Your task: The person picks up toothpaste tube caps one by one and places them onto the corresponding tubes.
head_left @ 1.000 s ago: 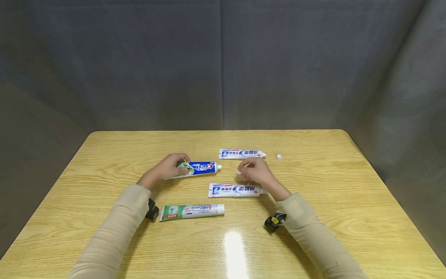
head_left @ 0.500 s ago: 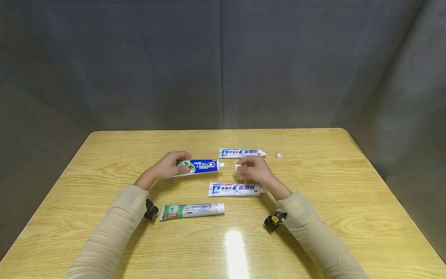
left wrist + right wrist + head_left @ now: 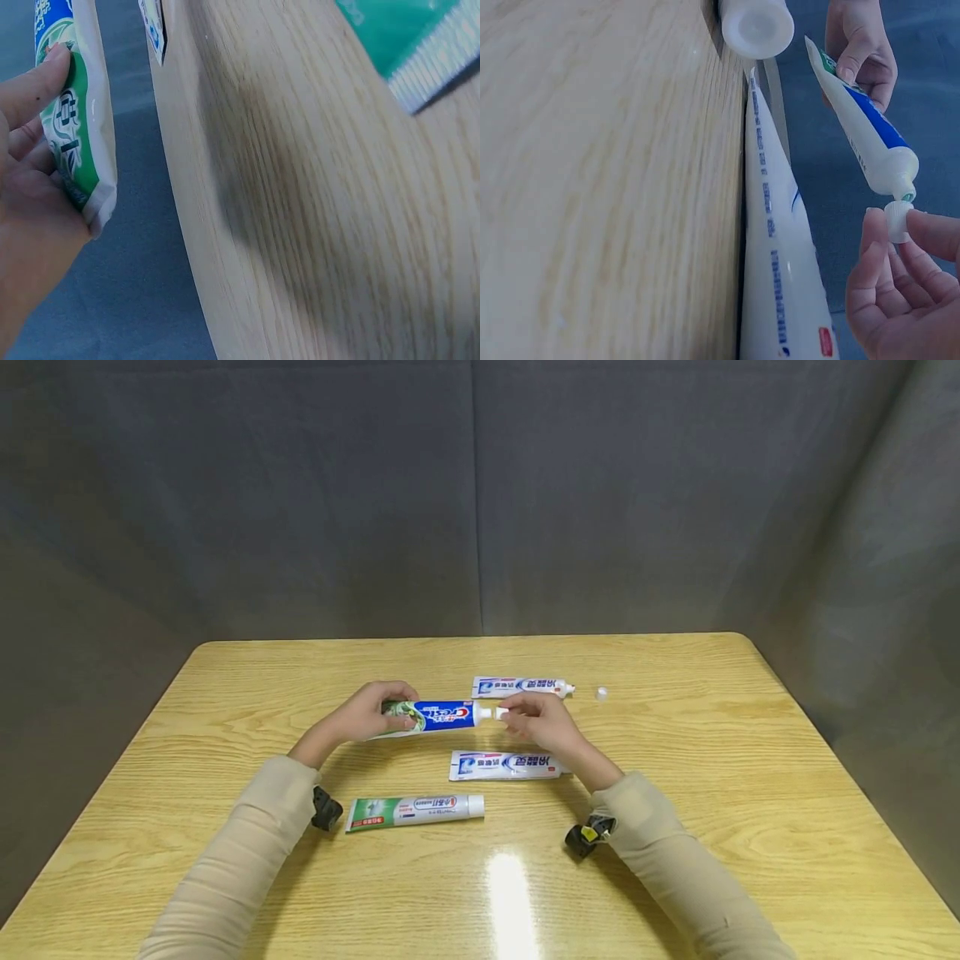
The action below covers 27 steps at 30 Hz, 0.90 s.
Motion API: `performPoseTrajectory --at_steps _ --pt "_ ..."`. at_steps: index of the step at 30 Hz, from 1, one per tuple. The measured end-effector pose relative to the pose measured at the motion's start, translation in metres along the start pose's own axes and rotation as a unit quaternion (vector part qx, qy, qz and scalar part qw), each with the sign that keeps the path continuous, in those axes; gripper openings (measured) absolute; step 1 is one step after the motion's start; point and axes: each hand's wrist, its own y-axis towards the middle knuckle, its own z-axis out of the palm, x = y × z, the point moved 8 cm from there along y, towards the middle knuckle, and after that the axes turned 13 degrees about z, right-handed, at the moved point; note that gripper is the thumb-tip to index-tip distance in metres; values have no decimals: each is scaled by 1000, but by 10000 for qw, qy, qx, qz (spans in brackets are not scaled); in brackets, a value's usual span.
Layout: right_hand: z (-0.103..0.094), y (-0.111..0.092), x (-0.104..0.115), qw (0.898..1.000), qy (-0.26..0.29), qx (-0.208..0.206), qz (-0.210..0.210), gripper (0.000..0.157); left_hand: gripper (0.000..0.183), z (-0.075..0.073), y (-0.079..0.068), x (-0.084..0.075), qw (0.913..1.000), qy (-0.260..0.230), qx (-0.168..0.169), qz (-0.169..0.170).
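My left hand (image 3: 375, 712) grips the rear part of a blue, green and white toothpaste tube (image 3: 444, 716), held above the table with its bare nozzle pointing right. In the left wrist view, the thumb lies on the printed face of this tube (image 3: 79, 127). Between thumb and fingertips, my right hand (image 3: 546, 722) pinches a small white cap (image 3: 502, 714). The right wrist view has this cap (image 3: 898, 221) right at the nozzle's tip, roughly in line with it. Just below the right hand lies a white and blue toothpaste tube (image 3: 506, 766).
Behind the hands lies another white and blue tube (image 3: 517, 687), uncapped, with a loose white cap (image 3: 602, 693) to its right. A green and white capped tube (image 3: 415, 812) lies nearer the front of the wooden table (image 3: 675, 710). A grey curtain (image 3: 480, 502) hangs beyond the table.
The right hand has moved left with the cap, and the left hand has brought the held tube slightly right and up. The gap between cap and nozzle has narrowed. The other tubes stay put.
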Motion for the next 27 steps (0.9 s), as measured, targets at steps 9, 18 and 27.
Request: performPoseTrajectory --at_steps 9,18,27 --pt "4 0 2 9996 -64 44 -267 21 22 2 1 -1 10000 -52 29 43" --pt "5 -4 6 9991 -109 -145 -386 20 22 1 1 -1 10000 -30 32 30" --pt "8 -23 27 9974 -33 -355 -626 20 21 2 3 -2 9999 -96 51 55"
